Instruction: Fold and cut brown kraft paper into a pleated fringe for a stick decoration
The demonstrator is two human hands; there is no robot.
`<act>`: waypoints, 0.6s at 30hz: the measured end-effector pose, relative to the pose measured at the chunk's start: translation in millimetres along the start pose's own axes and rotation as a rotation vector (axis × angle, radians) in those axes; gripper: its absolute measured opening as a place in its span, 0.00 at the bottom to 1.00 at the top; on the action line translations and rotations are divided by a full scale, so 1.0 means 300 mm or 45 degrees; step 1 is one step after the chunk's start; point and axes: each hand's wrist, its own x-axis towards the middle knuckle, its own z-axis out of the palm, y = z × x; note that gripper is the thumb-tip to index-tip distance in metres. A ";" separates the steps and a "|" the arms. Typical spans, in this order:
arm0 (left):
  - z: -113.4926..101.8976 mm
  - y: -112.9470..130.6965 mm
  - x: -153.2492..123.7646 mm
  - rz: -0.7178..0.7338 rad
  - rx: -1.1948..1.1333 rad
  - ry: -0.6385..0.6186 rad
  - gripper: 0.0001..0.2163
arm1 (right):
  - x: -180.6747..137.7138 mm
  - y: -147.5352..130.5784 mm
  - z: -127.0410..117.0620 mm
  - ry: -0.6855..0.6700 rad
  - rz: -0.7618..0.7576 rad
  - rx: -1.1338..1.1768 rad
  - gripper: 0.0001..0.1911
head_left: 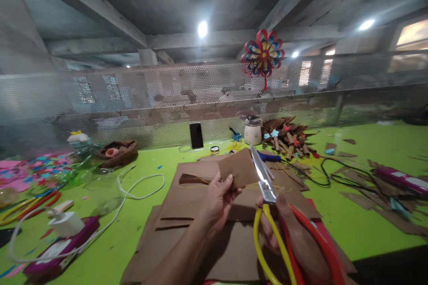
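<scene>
One green table (351, 213) runs under everything, with a loose pile of brown card sheets (187, 205) in the middle, at least three. Above it is one pair of scissors (265, 182), the right hand (284, 227) closed through the yellow and red handles. The left hand (219, 200) pinches one small card piece (239, 168) by its lower edge, against the blades.
</scene>
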 end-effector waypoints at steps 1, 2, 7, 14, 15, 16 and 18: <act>-0.002 -0.002 0.000 -0.005 0.002 -0.006 0.20 | 0.003 -0.006 -0.004 0.019 -0.003 0.000 0.24; -0.003 -0.004 0.000 -0.009 0.005 -0.012 0.20 | 0.006 -0.015 -0.009 0.037 -0.003 -0.004 0.25; -0.014 -0.007 0.003 -0.023 0.028 -0.029 0.20 | 0.016 -0.101 -0.060 0.100 -0.067 -0.278 0.24; -0.023 -0.012 0.010 -0.032 0.123 -0.034 0.16 | 0.123 -0.276 -0.301 0.275 -0.542 -1.693 0.16; -0.022 -0.013 0.011 -0.020 0.133 -0.031 0.16 | 0.153 -0.290 -0.359 0.345 -0.553 -1.908 0.19; -0.022 -0.015 0.012 -0.006 0.142 -0.030 0.17 | 0.183 -0.301 -0.419 0.360 -0.544 -2.072 0.21; -0.021 -0.021 0.014 0.025 0.166 -0.030 0.18 | 0.235 -0.310 -0.539 0.388 -0.555 -2.342 0.23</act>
